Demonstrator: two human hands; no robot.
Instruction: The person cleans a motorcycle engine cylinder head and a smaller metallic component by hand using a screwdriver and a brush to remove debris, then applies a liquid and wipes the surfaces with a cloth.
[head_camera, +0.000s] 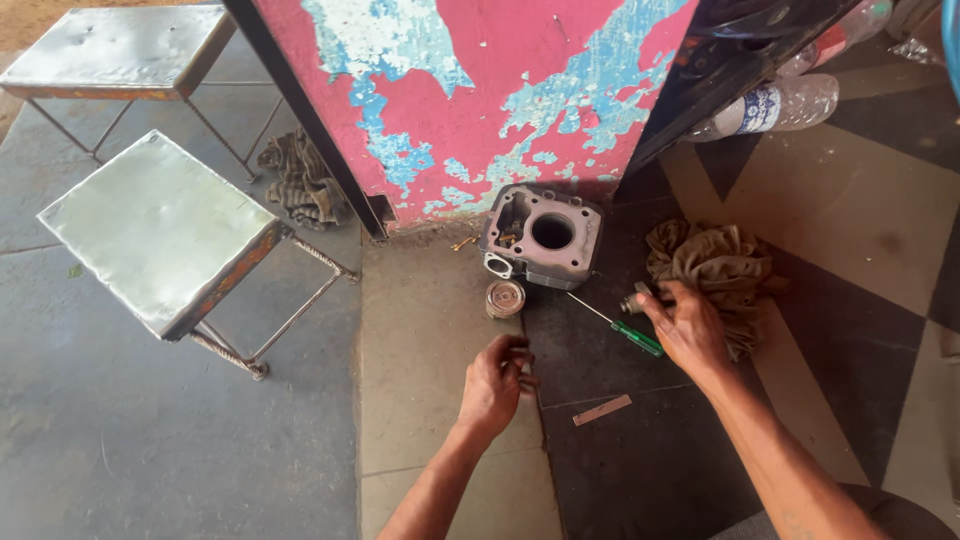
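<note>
— What stood out, biggest first?

— The peeling pink and blue wall, two metal stools, then the grey engine cylinder block on the floor against that wall, with a round piston just in front of it.

— And the hands?

— The right hand lay half-curled over a small metal part beside the brown rag, touching the green-handled screwdriver. The left hand hovered with fingers pinched together; whether it held anything, I couldn't tell.

— Which step, would you say?

— Picking up small pieces, I'd judge; the next move needed a firm grip.

— Any packages?

— Clear plastic bottles lay top right, one with a blue-and-white label.
</note>
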